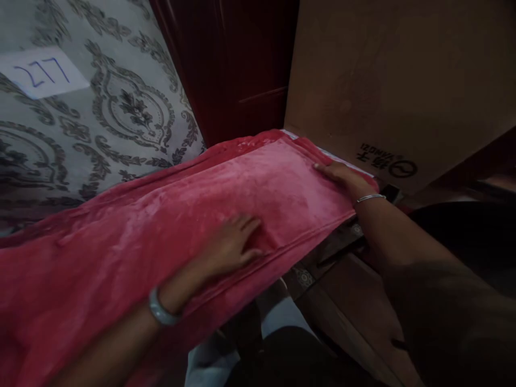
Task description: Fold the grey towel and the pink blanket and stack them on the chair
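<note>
A soft red-pink plush blanket (245, 183) lies in folded layers, stretching from the lower left to the right of the head view. My left hand (229, 244) rests flat on it near the front edge, thumb and fingers apart and slightly blurred. Near the blanket's right end is my right hand (341, 174), its visible fingers stretched out over the pink surface. Some of its fingers are hard to make out. The left wrist wears a wide pale bangle (159, 309), the right a thin silver one (368, 198).
Behind the blanket rises a patterned grey surface (133, 107) with a paper (44, 72) marked 277. A dark red glossy panel (242, 64) stands beside it. At the right is a large cardboard box (387, 80) with printing. Tiled floor (355, 290) shows below.
</note>
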`<state>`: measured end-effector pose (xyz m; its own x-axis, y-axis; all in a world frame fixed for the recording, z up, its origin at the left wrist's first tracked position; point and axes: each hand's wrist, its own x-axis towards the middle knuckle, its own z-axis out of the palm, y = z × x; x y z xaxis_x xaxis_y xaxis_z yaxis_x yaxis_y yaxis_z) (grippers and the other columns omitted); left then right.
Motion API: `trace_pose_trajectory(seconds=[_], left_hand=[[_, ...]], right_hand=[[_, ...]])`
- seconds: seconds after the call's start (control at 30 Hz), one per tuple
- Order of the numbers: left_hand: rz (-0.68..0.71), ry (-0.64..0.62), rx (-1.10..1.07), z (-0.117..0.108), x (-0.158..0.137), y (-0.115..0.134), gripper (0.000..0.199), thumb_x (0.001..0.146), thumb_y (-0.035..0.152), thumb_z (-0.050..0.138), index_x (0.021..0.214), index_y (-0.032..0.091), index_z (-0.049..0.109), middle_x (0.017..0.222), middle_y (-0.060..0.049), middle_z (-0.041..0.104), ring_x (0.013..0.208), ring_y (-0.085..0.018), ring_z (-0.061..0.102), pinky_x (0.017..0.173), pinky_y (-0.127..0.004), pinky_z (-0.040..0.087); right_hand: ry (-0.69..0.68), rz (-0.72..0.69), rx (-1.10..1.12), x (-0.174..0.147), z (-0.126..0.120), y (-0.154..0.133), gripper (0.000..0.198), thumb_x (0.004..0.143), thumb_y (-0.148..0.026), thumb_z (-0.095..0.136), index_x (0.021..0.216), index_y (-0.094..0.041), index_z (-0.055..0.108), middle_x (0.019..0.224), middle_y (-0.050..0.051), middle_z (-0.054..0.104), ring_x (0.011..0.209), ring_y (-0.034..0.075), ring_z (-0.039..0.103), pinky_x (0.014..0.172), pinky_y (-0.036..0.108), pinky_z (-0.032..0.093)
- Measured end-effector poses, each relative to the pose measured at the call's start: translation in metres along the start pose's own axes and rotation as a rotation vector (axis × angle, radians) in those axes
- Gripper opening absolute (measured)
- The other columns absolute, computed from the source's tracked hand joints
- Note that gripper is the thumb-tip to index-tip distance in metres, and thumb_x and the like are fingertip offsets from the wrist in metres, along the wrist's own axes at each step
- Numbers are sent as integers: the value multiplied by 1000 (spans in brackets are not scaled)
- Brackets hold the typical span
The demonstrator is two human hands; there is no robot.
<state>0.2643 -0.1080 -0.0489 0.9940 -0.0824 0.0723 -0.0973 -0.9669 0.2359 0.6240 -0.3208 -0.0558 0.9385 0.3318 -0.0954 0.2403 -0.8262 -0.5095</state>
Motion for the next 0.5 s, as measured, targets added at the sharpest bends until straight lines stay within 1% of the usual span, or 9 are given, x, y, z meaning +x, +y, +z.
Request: trace_pose_trajectory(seconds=[0.03,0.1,0.2,0.23,0.3,0.4,0.5], left_hand=[[25,8,-15,11,-2,17,69,92,59,59,149,22,48,156,-16,47,143,-35,44,118,-52,36],[13,53,-8,29,-3,39,58,94,52,59,142,19,54,146,-19,54,136,-36,50,112,-53,41],[-74,131,2,41,-1,50,32,98,39,56,122,18,63,123,-17,64,117,-31,60,98,-47,48],[-103,132,-3,43,0,51,26,99,35,55,116,18,64,117,-15,65,110,-29,61,95,-44,49],[-148,99,-5,44,1,53,18,101,27,51,109,18,63,110,-12,66,103,-26,62,89,-40,49],[-172,18,15,45,-1,60,20,101,15,43,108,18,62,109,-8,66,100,-23,60,87,-35,47],[-174,-19,32,45,-6,66,24,101,10,40,109,18,62,109,-7,65,100,-21,58,88,-33,45]], right_hand=[[-23,26,-25,-6,-3,-1,52,99,-54,58,109,-5,72,113,21,71,103,30,66,95,41,49],[-15,24,-66,-16,-5,-3,49,99,-46,61,113,0,70,118,26,69,109,32,65,96,41,48],[75,-2,-141,-27,-1,-2,44,102,-37,58,123,0,66,127,29,65,119,34,61,97,40,46],[106,-4,-157,-30,1,-1,43,103,-36,55,125,-1,66,129,29,64,121,34,61,97,40,47],[146,11,-185,-32,6,2,42,104,-36,51,127,-5,66,130,28,64,122,34,61,97,40,47],[149,40,-240,-32,11,4,45,104,-41,48,129,-8,67,130,25,65,123,33,62,99,40,48],[141,47,-246,-36,11,5,49,104,-43,47,128,-6,68,129,27,65,123,36,62,99,43,48]])
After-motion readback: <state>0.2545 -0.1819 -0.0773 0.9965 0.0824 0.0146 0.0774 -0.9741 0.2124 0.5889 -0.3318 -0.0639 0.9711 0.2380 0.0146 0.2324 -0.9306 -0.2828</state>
